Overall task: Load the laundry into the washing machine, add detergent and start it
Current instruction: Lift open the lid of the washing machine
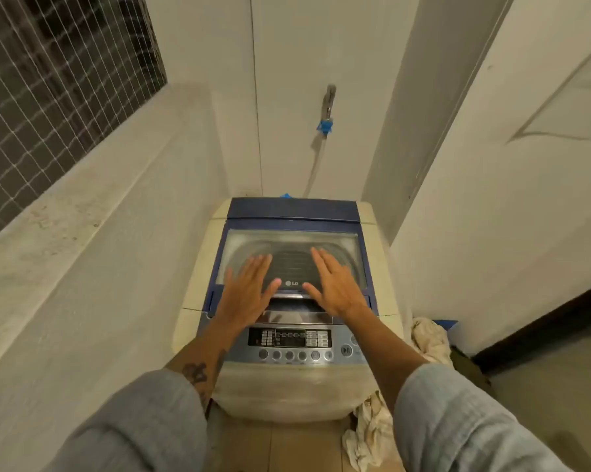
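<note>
The task looks barely begun: the top-loading washing machine (289, 301) at frame centre has its lid (292, 253) shut, both hands (249, 287) (335, 284) spread empty above it, and crumpled laundry (372, 434) waits on the floor at lower right.

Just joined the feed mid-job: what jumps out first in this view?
Two open hands, left hand and right hand, spread flat over the closed clear lid of a top-loading washer at centre. Crumpled pale laundry lies on the floor at the washer's right. A tap with a blue fitting sits on the wall behind.
</note>
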The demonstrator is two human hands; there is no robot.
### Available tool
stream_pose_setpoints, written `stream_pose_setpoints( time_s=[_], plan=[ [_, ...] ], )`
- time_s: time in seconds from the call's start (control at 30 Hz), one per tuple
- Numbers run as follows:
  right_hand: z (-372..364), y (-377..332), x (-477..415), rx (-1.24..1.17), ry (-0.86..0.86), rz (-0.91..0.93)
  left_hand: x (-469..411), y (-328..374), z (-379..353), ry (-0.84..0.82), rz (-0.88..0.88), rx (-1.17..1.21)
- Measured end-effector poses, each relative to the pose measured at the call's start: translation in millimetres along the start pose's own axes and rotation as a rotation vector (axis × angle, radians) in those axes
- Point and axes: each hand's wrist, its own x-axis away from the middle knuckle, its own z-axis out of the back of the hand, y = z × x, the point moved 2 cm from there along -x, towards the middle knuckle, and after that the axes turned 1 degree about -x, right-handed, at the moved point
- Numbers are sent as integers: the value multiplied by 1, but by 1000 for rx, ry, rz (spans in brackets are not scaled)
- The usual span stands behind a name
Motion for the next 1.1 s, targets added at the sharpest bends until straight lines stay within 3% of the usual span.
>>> stream_pose_setpoints(
  time_s=[0.2, 0.7, 0.97, 1.1],
  plan=[
    [-59, -2, 33, -45, -330, -34, 35, -4, -50, -285, -39, -51],
    [-71, -4, 31, 7, -282, -43, 26, 4, -50, -393, -5, -148],
    [-7, -16, 9, 97, -287, -10, -2, 9, 17, -342, -94, -151],
    [40, -29, -14, 125, -237, -1, -29, 19, 63, -305, -159, -291]
  ],
)
